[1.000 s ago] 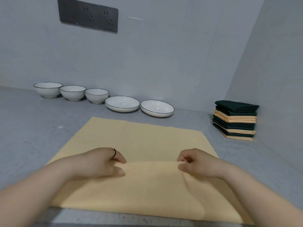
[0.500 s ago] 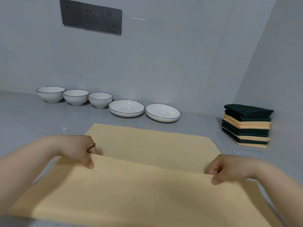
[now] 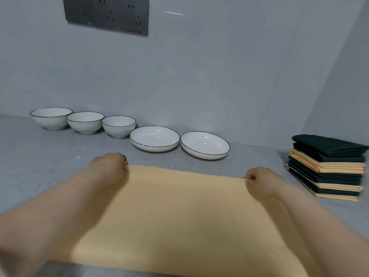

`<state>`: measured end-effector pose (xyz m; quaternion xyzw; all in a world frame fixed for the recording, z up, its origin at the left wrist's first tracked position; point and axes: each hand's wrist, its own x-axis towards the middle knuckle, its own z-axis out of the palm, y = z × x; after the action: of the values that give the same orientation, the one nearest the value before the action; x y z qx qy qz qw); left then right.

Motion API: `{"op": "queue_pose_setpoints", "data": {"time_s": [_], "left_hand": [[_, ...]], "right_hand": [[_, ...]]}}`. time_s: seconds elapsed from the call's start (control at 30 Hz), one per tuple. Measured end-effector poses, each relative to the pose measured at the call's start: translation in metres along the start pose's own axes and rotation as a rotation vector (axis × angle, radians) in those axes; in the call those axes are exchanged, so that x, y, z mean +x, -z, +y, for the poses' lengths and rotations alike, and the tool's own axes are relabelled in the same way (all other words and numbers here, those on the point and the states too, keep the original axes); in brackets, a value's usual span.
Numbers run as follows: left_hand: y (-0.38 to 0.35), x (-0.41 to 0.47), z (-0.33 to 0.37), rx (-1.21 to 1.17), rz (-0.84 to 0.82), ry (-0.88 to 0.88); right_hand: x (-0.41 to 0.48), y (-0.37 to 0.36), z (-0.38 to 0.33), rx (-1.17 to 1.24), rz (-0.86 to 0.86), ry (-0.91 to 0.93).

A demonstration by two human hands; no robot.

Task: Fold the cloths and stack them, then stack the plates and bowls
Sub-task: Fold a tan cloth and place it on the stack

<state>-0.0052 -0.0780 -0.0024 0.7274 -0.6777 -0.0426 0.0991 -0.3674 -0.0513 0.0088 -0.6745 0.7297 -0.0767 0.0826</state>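
A yellow cloth (image 3: 185, 212) lies folded in half on the grey counter in front of me. My left hand (image 3: 108, 168) pinches its far left corner, and my right hand (image 3: 259, 181) pinches its far right corner. Both hands hold the folded-over edge at the cloth's far side. A stack of folded dark green and yellow cloths (image 3: 327, 166) stands at the right by the side wall. Three white bowls (image 3: 84, 121) and two white plates (image 3: 154, 138) sit in a row along the back wall.
The grey counter (image 3: 40, 156) runs to the back wall and the right wall. A dark socket panel (image 3: 107, 15) hangs on the back wall above the bowls. The counter's front edge lies just under the cloth's near fold.
Both hands have carried the cloth's near edge away from me, from mid-cloth to the far edge, so the cloth now lies doubled. The hands have also spread apart to the corners.
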Motion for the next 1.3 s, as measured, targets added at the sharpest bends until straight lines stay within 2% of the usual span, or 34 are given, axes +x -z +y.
{"op": "queue_pose_setpoints", "data": {"time_s": [0.43,0.57,0.63,0.7,0.77,0.87,0.97,1.1,1.3], "left_hand": [[-0.011,0.023,0.006,0.093,0.038,0.01],[-0.011,0.012,0.009,0.18,0.099,-0.052],[-0.004,-0.009,0.019,0.104,0.155,-0.124],[0.002,-0.04,0.034,-0.031,0.131,-0.311],[-0.001,-0.081,0.051,-0.118,0.018,-0.526],[-0.012,-0.134,0.071,-0.096,-0.204,-0.617],[-0.021,-0.159,0.084,0.003,-0.279,-0.593],[-0.036,-0.167,0.085,0.084,-0.266,-0.517],[-0.027,-0.165,0.067,0.062,-0.296,-0.377]], "right_hand": [[0.021,-0.017,0.003,-0.059,0.046,0.008],[0.013,-0.018,0.0,-0.113,0.089,0.014],[0.004,-0.018,-0.002,-0.11,0.173,0.038],[-0.014,-0.016,-0.011,-0.052,0.243,0.068],[-0.039,-0.019,-0.024,-0.005,0.208,0.163],[-0.092,-0.026,-0.054,0.043,0.049,0.362],[-0.133,-0.04,-0.08,0.0,-0.099,0.497],[-0.151,-0.059,-0.091,-0.002,-0.099,0.464],[-0.147,-0.065,-0.072,-0.052,-0.151,0.364]]}}
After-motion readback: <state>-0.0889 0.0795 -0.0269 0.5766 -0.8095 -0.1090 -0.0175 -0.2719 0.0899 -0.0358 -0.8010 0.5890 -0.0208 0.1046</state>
